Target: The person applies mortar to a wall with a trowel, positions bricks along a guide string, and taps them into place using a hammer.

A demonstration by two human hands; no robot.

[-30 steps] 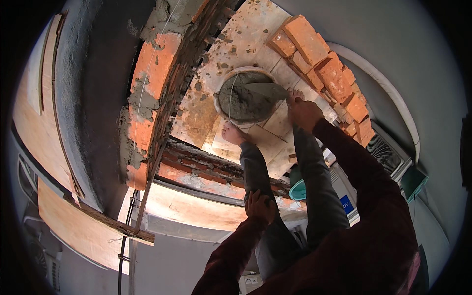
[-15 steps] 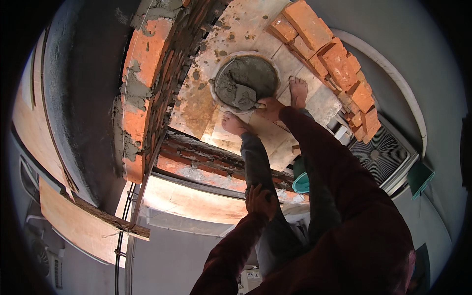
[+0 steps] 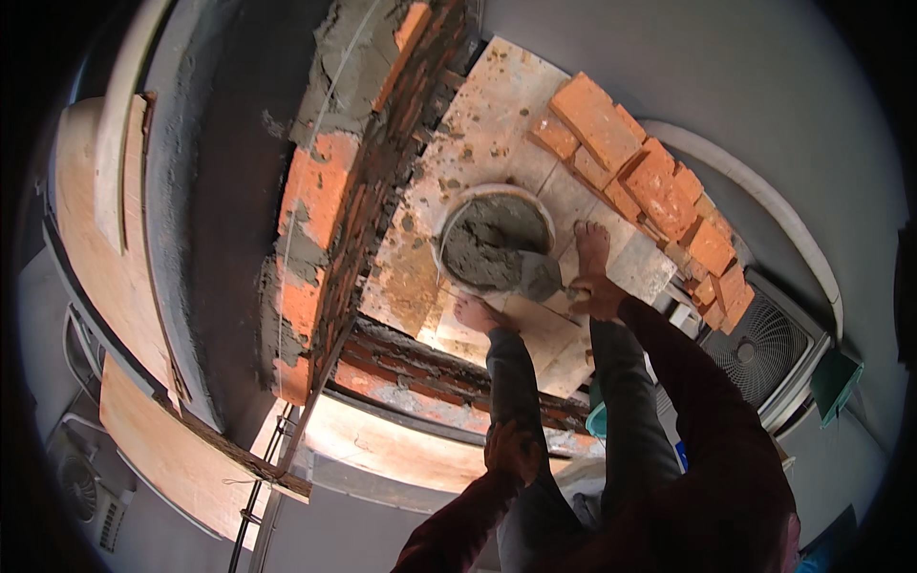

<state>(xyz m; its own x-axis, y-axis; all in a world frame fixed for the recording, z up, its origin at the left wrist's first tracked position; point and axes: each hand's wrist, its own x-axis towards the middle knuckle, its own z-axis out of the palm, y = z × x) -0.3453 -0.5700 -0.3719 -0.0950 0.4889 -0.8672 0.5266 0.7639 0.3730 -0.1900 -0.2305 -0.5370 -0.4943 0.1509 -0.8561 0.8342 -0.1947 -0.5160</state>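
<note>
My right hand [image 3: 600, 297] is closed round the handle of a trowel [image 3: 541, 277]. Its grey, mortar-smeared blade lies over the near right rim of a round bucket [image 3: 548, 216]. Wet grey mortar [image 3: 482, 250] fills much of the bucket, with a hollow scooped across its middle. My left hand [image 3: 513, 451] rests on my left leg near the knee, holding nothing, its fingers laid over the trouser cloth. My bare feet stand on the boards close to the bucket.
On the left runs a brick wall [image 3: 320, 191] with mortar on top and a string [image 3: 330, 100] along it. Bricks [image 3: 659, 186] are stacked at the right, beside a fan unit [image 3: 750, 351]. Mortar-spattered boards [image 3: 406, 272] lie underfoot. A green bucket [image 3: 597, 420] stands near my legs.
My right hand has drawn the trowel out of the mortar, back toward me and over the rim. My left hand stays on my leg. The whole view has shifted.
</note>
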